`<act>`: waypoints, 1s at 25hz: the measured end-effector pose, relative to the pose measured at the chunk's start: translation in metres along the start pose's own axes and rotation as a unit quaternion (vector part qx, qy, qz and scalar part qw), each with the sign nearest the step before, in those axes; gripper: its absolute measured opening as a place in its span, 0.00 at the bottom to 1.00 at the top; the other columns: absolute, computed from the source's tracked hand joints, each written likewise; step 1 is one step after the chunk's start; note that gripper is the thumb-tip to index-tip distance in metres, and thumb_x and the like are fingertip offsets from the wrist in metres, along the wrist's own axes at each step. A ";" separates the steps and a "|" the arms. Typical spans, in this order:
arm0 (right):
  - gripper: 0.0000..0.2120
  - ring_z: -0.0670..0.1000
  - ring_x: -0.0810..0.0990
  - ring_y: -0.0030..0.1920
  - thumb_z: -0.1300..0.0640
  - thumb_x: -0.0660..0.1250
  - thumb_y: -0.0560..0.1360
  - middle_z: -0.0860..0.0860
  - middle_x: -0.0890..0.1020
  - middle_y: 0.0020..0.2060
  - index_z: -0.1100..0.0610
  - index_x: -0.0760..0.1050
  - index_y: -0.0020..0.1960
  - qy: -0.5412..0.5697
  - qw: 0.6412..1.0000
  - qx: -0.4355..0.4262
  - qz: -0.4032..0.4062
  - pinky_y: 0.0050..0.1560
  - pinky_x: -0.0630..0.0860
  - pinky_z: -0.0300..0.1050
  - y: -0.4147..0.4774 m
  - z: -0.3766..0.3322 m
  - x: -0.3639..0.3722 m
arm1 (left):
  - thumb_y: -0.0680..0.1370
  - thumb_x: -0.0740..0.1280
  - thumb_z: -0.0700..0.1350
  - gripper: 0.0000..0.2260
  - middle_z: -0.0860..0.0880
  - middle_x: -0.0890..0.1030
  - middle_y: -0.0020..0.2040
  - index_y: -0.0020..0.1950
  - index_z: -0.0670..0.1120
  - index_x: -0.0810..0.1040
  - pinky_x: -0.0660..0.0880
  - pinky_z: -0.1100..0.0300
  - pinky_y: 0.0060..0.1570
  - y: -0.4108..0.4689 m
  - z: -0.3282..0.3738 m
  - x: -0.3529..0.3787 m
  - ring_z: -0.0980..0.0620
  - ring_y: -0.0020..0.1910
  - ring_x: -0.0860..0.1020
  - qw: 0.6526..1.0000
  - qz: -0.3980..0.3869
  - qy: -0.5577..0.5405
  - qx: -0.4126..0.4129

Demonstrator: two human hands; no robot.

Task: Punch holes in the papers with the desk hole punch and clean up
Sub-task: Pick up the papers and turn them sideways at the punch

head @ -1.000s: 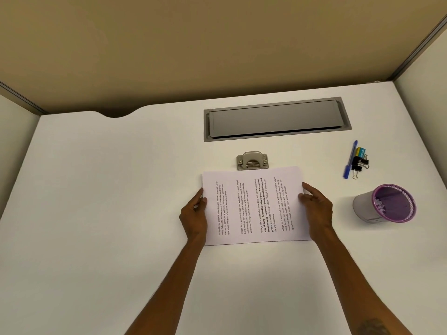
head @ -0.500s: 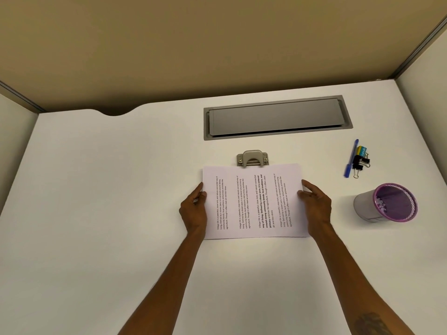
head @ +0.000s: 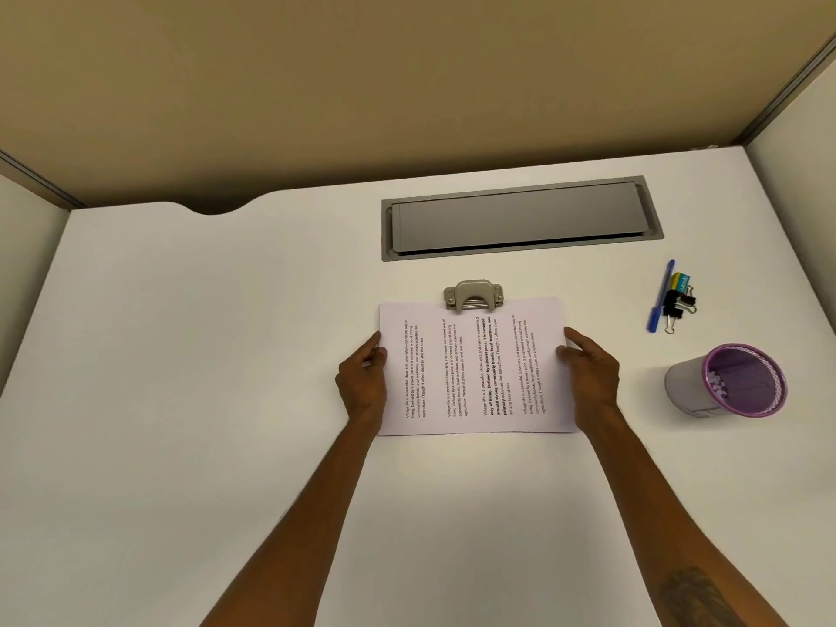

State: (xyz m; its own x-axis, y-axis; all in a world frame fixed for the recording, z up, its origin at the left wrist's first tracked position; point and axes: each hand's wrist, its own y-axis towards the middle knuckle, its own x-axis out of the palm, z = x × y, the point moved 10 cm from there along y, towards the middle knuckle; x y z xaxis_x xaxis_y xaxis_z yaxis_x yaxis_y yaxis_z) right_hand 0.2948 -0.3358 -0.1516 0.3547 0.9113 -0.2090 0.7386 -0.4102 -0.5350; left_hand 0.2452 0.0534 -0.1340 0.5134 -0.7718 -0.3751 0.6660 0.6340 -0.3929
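Left hand (head: 364, 384) and right hand (head: 588, 377) pinch the papers' (head: 472, 368) side edges on the counter (head: 181, 400) — the far long edge meets the punch (head: 473, 295), straight ahead, midway between both hands.

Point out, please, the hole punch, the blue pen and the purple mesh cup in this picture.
hole punch (head: 473, 294): head view, on its grey lever.
blue pen (head: 661, 295): head view, on the middle of its barrel.
purple mesh cup (head: 687, 387): head view, on its outer wall.

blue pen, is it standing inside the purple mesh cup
No, the blue pen lies on the desk beyond the purple mesh cup, beside the binder clips.
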 end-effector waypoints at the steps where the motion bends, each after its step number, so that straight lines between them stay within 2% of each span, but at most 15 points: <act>1: 0.18 0.53 0.78 0.60 0.63 0.67 0.76 0.50 0.80 0.65 0.53 0.79 0.65 -0.002 1.000 -0.001 0.001 0.67 0.74 0.49 0.001 -0.001 0.000 | 0.79 0.67 0.40 0.14 0.48 0.82 0.61 0.65 0.46 0.80 0.70 0.68 0.58 0.001 0.001 0.001 0.57 0.50 0.77 1.000 -0.001 0.005 0.002; 10: 0.17 0.50 0.77 0.55 0.63 0.65 0.78 0.52 0.79 0.65 0.55 0.78 0.66 -0.035 0.999 -0.023 0.020 0.57 0.72 0.42 -0.001 -0.011 0.000 | 0.79 0.67 0.39 0.15 0.48 0.83 0.61 0.65 0.46 0.80 0.71 0.66 0.58 0.000 0.001 0.005 0.57 0.52 0.78 1.000 0.002 0.001 -0.002; 13: 0.17 0.53 0.78 0.60 0.61 0.63 0.80 0.53 0.79 0.66 0.56 0.77 0.67 -0.076 0.996 -0.048 0.027 0.62 0.73 0.44 -0.005 -0.016 0.001 | 0.79 0.67 0.40 0.16 0.48 0.83 0.60 0.66 0.46 0.79 0.72 0.65 0.60 -0.002 0.000 0.004 0.57 0.51 0.78 1.000 0.006 -0.006 -0.003; 16: 0.17 0.56 0.77 0.65 0.60 0.61 0.81 0.55 0.77 0.67 0.58 0.75 0.69 -0.119 0.989 -0.071 0.044 0.69 0.72 0.52 -0.009 -0.022 0.005 | 0.79 0.67 0.40 0.16 0.46 0.82 0.62 0.67 0.44 0.78 0.72 0.63 0.62 -0.003 0.001 0.006 0.56 0.53 0.78 1.000 0.005 0.013 0.002; 19: 0.17 0.58 0.77 0.64 0.61 0.61 0.81 0.57 0.78 0.66 0.59 0.74 0.70 -0.144 0.984 -0.088 0.054 0.69 0.72 0.53 -0.012 -0.025 0.007 | 0.80 0.66 0.39 0.15 0.46 0.81 0.63 0.66 0.44 0.79 0.71 0.64 0.60 -0.003 0.004 0.005 0.53 0.57 0.79 1.000 0.006 0.030 0.006; 22: 0.17 0.58 0.77 0.62 0.62 0.62 0.81 0.58 0.78 0.64 0.60 0.74 0.69 -0.165 0.979 -0.100 0.065 0.66 0.73 0.51 -0.014 -0.029 0.007 | 0.80 0.65 0.40 0.15 0.46 0.81 0.64 0.66 0.44 0.78 0.72 0.59 0.66 -0.003 0.008 0.005 0.48 0.62 0.79 0.999 -0.002 0.050 0.009; 25: 0.17 0.59 0.78 0.62 0.62 0.62 0.80 0.58 0.78 0.63 0.60 0.74 0.69 -0.159 0.980 -0.100 0.067 0.66 0.73 0.51 -0.016 -0.030 0.008 | 0.80 0.65 0.40 0.15 0.45 0.81 0.64 0.67 0.44 0.78 0.72 0.57 0.67 -0.004 0.010 0.005 0.48 0.61 0.79 0.998 -0.010 0.069 0.011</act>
State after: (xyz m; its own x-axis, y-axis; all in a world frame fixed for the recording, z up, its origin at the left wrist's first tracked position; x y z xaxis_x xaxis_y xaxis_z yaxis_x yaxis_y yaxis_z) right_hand 0.3029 -0.3235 -0.1204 0.2822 0.8009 -0.5282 0.8072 -0.4958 -0.3205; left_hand 0.2509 0.0465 -0.1262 0.4216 -0.7699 -0.4790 0.6879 0.6157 -0.3842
